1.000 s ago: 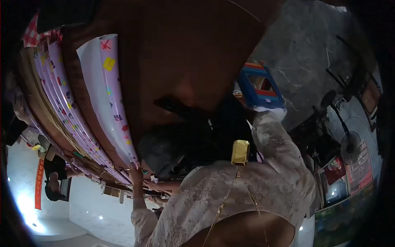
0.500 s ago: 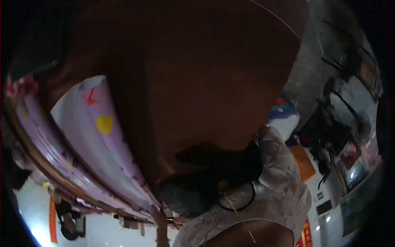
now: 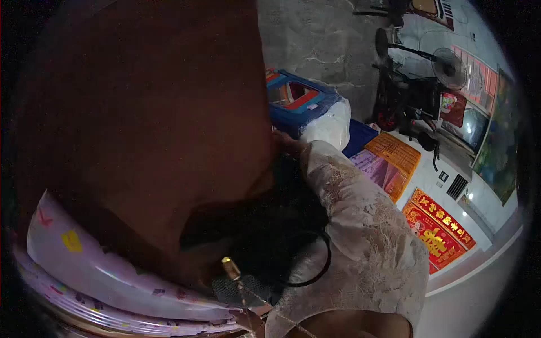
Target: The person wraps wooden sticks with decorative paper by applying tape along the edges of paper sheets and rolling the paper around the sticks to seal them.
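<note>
A large dark brown surface (image 3: 169,112) fills the left and middle of the view. My right hand (image 3: 290,144), at the end of a pale lace sleeve (image 3: 360,208), is at its right edge; the fingers are mostly hidden in shadow. Along the lower left, a glossy lilac sheet (image 3: 118,270) with yellow and red prints curls up, beside folded layers (image 3: 101,310) of similar material. What appears to be my left hand (image 3: 248,320) is at the sheet's end near the bottom, blurred and partly behind a hanging necklace (image 3: 231,269). Its fingers are unclear.
Beyond the right edge are a blue box or bag (image 3: 310,104), a white bundle (image 3: 332,127) and an orange mat (image 3: 397,155). A standing fan (image 3: 449,67), a dark bike or scooter (image 3: 406,93) and a red poster (image 3: 437,231) stand farther right. The room appears rotated.
The view has swung right, so the brown surface and lilac sheet sit farther left and lower. My right hand remains at the surface's edge. The hand by the sheet is less visible.
</note>
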Motion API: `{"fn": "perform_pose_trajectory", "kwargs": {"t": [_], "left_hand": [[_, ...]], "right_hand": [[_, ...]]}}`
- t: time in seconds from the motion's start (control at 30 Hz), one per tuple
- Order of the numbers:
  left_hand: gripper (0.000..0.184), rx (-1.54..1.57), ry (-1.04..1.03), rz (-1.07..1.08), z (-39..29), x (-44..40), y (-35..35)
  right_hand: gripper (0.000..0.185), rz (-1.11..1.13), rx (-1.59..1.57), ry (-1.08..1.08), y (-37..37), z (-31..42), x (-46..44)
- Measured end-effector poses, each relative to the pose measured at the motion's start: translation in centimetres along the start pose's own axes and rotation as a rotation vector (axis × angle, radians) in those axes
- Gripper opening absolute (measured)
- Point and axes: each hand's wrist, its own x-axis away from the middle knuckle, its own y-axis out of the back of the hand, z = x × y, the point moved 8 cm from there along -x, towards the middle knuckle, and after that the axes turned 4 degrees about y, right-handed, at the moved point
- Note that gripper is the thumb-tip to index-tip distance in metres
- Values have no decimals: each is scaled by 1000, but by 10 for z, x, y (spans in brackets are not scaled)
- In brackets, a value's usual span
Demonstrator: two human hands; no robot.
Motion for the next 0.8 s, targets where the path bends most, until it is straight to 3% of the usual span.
{"fn": "perform_pose_trajectory", "kwargs": {"t": [0.07,0.1,0.17,0.23,0.27,0.33,0.37,0.4,0.47,0.5,0.53,0.6,0.63,0.7,0.77,0.8], "left_hand": [[58,28,-9,14,-35,-26,-12],[58,60,4,37,-30,-43,-2],[49,214,-169,-121,15,-62,-54],[45,199,2,18,-39,-67,-28],[43,355,12,5,-30,-75,-54],[36,406,-56,-68,-67,-58,-26],[36,443,8,-58,-87,-56,-16],[35,476,73,-43,-89,-54,-16],[39,213,-114,-110,-84,-69,-66],[41,272,-78,-200,-101,-70,-51],[42,395,2,-30,-100,-80,-65],[41,351,-73,-202,-101,-84,-51],[39,397,-6,-90,-96,-91,-49],[25,349,22,-316,-87,-99,-67],[34,527,100,-402,-97,-72,-55],[30,627,147,-325,-95,-78,-71]], "right_hand": [[44,20,162,-5,-3,6,-36],[43,44,266,-6,-25,16,-41],[43,97,524,13,-46,40,-57],[43,178,888,65,-70,71,-74],[43,224,1061,100,-85,91,-85],[43,322,1339,166,-117,119,-109],[43,382,1452,192,-129,129,-105],[43,434,1536,197,-143,136,-109],[42,532,1705,235,-160,148,-125],[42,582,1773,253,-169,152,-133],[42,631,1843,268,-178,157,-138],[42,733,1962,290,-200,162,-145],[42,787,2012,309,-213,167,-144],[42,881,2105,358,-233,172,-149],[42,956,2179,420,-249,205,-155],[42,979,2221,459,-256,214,-156]]}}
